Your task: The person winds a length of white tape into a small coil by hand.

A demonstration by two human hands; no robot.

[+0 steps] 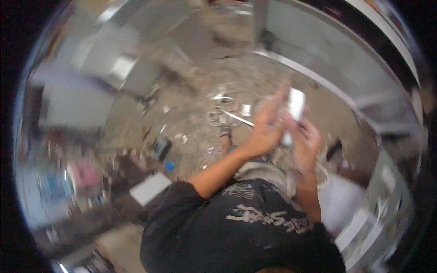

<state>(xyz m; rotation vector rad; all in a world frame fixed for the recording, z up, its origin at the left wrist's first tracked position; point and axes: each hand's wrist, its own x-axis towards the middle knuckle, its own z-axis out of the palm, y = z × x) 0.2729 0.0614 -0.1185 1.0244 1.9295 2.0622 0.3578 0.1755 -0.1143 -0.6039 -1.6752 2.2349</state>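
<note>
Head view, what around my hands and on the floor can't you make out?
All in the head view:
White object: motion blur hides its kind.
Left hand and right hand: motion blur hides their exact finger contacts.
Blue item on the floor: too small and blurred to identify.

We are looking at a smooth, glossy white object [297,103], seemingly plastic, a matt cloth shirt [200,232] and a rough, matt floor [187,105].

White object [297,103]: I see an elongated piece, too blurred to identify.
White end: points toward the top of my view.
Held: between left hand [265,131] and right hand [307,144].
</note>
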